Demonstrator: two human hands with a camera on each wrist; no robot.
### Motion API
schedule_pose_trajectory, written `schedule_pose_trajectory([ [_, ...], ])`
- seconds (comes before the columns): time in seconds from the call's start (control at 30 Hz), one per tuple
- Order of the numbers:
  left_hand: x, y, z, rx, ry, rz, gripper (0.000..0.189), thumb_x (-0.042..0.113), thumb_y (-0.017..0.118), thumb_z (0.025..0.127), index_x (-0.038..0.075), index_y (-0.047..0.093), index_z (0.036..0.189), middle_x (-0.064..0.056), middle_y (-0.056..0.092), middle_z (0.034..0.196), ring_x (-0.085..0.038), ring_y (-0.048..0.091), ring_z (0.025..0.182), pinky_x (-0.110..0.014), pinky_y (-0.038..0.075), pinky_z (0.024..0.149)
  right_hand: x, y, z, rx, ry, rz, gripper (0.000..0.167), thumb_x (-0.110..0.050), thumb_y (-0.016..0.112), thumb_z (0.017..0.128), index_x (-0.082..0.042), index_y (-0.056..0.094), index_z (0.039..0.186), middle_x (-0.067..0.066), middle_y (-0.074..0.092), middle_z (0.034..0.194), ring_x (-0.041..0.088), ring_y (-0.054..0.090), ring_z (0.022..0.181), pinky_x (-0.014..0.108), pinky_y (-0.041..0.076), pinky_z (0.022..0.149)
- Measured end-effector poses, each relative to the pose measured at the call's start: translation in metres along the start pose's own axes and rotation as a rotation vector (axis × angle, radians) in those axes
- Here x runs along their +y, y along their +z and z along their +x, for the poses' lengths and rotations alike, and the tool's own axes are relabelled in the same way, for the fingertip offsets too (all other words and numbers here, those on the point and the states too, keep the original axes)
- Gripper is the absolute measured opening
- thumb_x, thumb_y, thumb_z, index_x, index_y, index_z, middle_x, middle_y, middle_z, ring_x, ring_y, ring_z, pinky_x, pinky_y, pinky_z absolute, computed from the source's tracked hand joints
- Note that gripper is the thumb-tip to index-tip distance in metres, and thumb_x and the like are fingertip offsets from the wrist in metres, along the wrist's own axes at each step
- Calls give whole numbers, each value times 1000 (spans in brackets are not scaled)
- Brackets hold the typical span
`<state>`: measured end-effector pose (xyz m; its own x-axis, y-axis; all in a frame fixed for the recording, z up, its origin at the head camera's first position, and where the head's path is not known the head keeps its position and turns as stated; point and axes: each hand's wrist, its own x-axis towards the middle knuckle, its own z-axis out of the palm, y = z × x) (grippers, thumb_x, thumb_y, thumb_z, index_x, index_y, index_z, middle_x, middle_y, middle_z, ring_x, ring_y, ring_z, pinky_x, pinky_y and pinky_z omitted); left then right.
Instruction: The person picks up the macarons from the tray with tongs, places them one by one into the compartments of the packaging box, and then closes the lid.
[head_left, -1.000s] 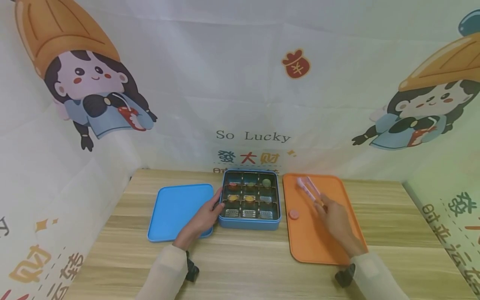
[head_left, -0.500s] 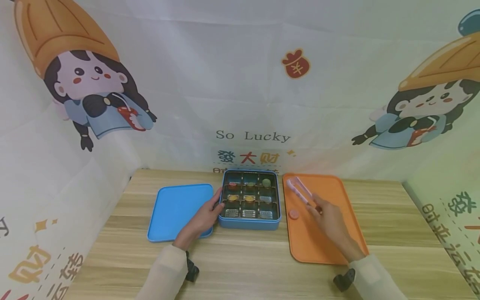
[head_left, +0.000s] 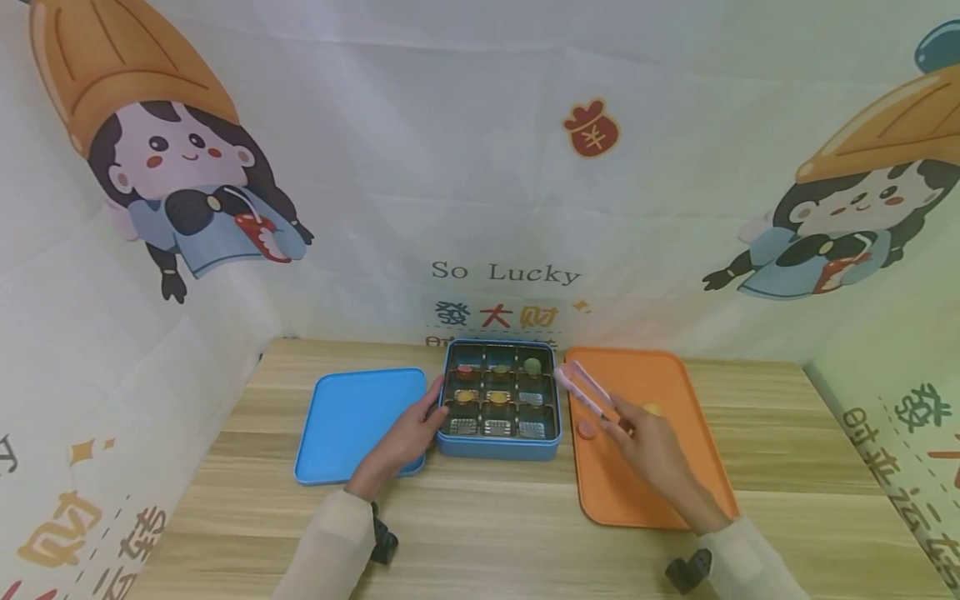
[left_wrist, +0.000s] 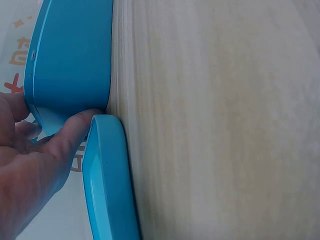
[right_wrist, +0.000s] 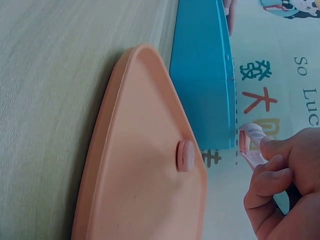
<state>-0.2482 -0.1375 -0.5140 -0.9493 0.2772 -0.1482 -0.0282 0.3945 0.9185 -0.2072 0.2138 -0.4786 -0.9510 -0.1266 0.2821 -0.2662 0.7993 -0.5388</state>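
Observation:
My left hand [head_left: 408, 432] holds the left side of a blue tin box [head_left: 498, 450], thumb and fingers at its corner in the left wrist view. A dark divided insert lines the box, with red, green and yellow macarons in its back and middle compartments. My right hand [head_left: 654, 448] grips pink tongs [head_left: 588, 390] above the left edge of the orange tray [head_left: 637, 492]. Between the tong tips is a pink macaron [right_wrist: 244, 141], near the box's right rim. Another pink macaron [head_left: 586, 429] lies on the tray, and a yellow one [head_left: 652, 410] shows behind my right hand.
A blue lid [head_left: 356, 425] lies at the left of the box, partly under my left forearm. The wooden table [head_left: 480, 525] ends at a printed cloth backdrop [head_left: 487, 183] close behind the box and tray.
My right hand has moved left with the tongs, from over the tray to beside the box's right rim. The yellow macaron has come into sight. My left hand and the box stay put.

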Motion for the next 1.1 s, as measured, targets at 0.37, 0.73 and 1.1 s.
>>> schedule_pose_trajectory([
  [0.37, 1, 0, -1, 13, 0, 18, 60, 22, 39, 109, 17, 9, 161, -16, 29, 161, -22, 47, 84, -35, 42, 78, -7, 1, -3, -36, -9, 25, 45, -11, 71, 91, 2, 61, 133, -2, 49, 65, 7, 37, 49, 19, 30, 40],
  [0.73, 0, 0, 0, 5, -2, -1, 61, 21, 38, 109, 16, 8, 161, -18, 36, 156, -24, 43, 65, -35, 40, 63, -9, 6, -4, -55, -33, 55, 45, -15, 73, 91, 2, 63, 132, -4, 48, 64, 4, 37, 50, 19, 31, 41],
  [1.1, -2, 0, 2, -2, 17, -3, 61, 19, 38, 109, 15, 6, 161, -14, 14, 165, -32, 8, 152, -54, 17, 121, -12, 9, -5, -94, -24, 74, 45, -17, 71, 93, -1, 62, 134, -5, 49, 65, 3, 37, 50, 19, 30, 42],
])
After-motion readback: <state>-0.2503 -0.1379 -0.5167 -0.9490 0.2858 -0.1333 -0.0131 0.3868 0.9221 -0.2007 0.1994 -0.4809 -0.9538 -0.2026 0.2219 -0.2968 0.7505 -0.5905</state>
